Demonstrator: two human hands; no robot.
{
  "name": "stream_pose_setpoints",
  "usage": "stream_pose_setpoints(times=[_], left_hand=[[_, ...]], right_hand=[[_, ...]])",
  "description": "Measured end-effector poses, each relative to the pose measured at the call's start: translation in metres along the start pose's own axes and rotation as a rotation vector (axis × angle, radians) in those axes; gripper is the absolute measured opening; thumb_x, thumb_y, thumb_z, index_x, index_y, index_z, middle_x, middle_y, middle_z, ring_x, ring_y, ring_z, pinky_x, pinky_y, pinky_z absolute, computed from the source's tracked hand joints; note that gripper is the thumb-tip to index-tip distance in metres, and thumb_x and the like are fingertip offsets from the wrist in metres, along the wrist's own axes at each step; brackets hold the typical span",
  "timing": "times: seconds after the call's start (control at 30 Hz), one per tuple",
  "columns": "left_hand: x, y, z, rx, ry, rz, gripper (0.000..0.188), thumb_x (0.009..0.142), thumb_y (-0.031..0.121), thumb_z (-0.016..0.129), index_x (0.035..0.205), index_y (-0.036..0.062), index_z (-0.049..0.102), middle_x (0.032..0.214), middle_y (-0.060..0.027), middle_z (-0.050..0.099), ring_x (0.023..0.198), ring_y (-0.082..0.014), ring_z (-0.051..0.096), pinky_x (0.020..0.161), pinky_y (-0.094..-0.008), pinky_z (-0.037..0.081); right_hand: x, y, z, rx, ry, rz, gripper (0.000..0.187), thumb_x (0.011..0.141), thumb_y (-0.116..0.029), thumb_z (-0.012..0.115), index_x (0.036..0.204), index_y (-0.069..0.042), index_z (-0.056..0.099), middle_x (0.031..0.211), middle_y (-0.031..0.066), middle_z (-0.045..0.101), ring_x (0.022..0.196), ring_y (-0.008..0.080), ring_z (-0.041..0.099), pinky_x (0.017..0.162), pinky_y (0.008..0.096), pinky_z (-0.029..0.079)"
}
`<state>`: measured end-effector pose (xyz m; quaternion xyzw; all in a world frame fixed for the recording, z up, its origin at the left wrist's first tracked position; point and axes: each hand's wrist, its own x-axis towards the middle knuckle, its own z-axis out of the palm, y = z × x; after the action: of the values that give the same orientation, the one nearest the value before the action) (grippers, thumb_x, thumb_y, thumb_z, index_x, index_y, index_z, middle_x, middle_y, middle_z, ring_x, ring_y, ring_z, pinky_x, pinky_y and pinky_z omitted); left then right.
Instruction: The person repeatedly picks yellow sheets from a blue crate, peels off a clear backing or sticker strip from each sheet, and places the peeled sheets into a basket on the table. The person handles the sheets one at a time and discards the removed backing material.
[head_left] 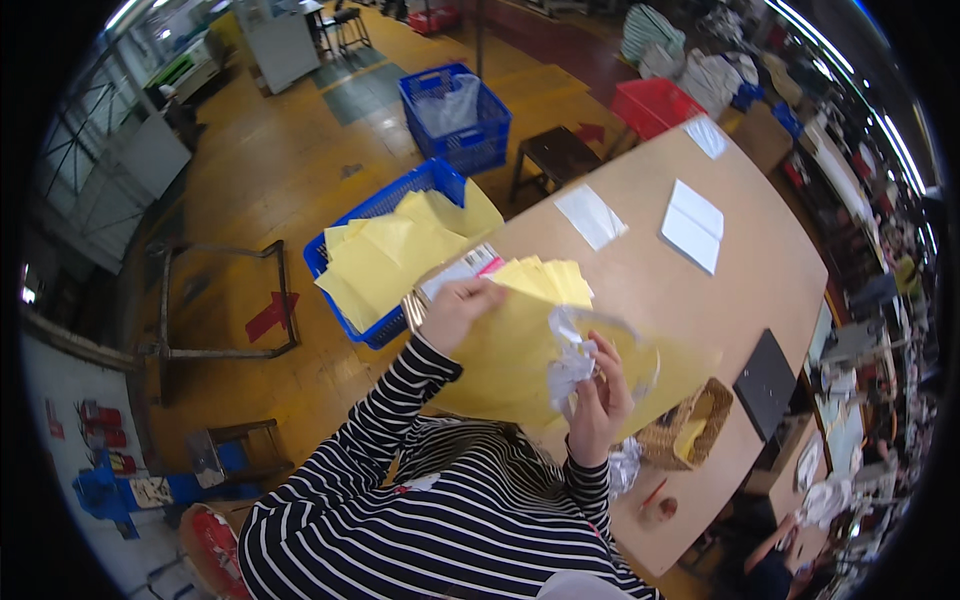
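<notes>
Nearby, a wicker basket (700, 425) sits beside the right hand (598, 395) gripping clear plastic (575, 355); left hand (458, 310) pinches yellow sheets (510, 340)

My left hand (455, 310) pinches the top edge of a big yellow paper envelope (510, 350), lying over the near edge of the long tan wooden worktop (650, 280). My right hand (600, 400) grips a crumpled clear plastic wrapper (572, 362) just above the envelope. More yellow paper sheets (545, 278) fan out behind it. To my left on the floor, a blue plastic crate (385, 205) brims with yellow sheets. A small woven wicker basket (700, 420) sits just right of my right hand, and a flat black rectangular pad (765, 383) beyond it. White paper sheets (692, 225) lie farther up the worktop.
</notes>
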<state>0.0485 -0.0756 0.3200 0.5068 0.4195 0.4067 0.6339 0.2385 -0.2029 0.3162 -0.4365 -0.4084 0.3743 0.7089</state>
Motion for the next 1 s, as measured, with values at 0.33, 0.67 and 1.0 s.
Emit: stream_pose_setpoints(times=[0.33,0.67,1.0], left_hand=[[0.016,0.0,-0.037,-0.512,0.306,0.042,0.019,0.091,0.018,0.061,0.098,0.0009,0.066,0.089,-0.0035,0.067,0.077,-0.0121,0.063,0.072,-0.0241,0.05],[0.021,-0.025,-0.082,-0.816,0.435,0.072,0.037,0.098,0.032,0.047,0.125,0.0075,0.053,0.12,-0.0095,0.06,0.109,-0.0255,0.058,0.095,-0.0393,0.047],[0.007,-0.014,-0.073,-0.762,0.436,0.128,0.042,0.1,0.036,0.04,0.123,0.0024,0.052,0.114,-0.0093,0.06,0.102,-0.0205,0.059,0.087,-0.0313,0.05]], right_hand=[[-0.003,0.0,-0.017,0.01,0.18,0.017,0.024,0.083,0.007,0.054,0.105,0.005,0.061,0.119,0.0132,0.055,0.106,0.019,0.054,0.094,0.0313,0.042],[-0.014,0.0,-0.056,-0.015,0.023,-0.025,0.028,0.071,0.01,0.055,0.097,0.004,0.061,0.112,0.0149,0.057,0.103,0.0213,0.054,0.093,0.0343,0.041],[-0.005,-0.015,-0.063,-0.041,0.177,-0.109,0.025,0.074,0.005,0.055,0.099,0.006,0.058,0.112,0.0134,0.054,0.099,0.0188,0.055,0.089,0.0295,0.041]])
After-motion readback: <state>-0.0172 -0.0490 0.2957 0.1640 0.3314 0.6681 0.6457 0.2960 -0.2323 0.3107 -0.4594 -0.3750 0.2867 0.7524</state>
